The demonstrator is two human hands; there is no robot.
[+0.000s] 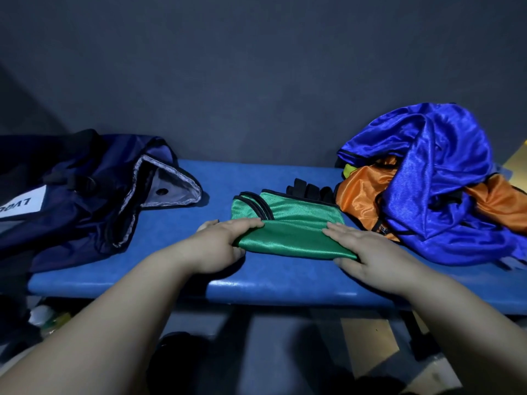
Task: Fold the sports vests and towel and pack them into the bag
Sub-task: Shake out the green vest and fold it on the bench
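Left hand, right hand at opposite ends of green vest.

What the counter scene kept out of sight

The bag ran off the left edge, its white label was cut mid-word, and the inside of its open mouth was lost in shadow. The orange vest lay mostly buried under the blue vest, which itself ran past the right edge. A yellow-green scrap between them was too small to identify. A black item showed only above the green vest, the rest hidden behind it. The left hand and right hand covered that vest's two near corners. Under the counter, pale objects were dim and blurred.
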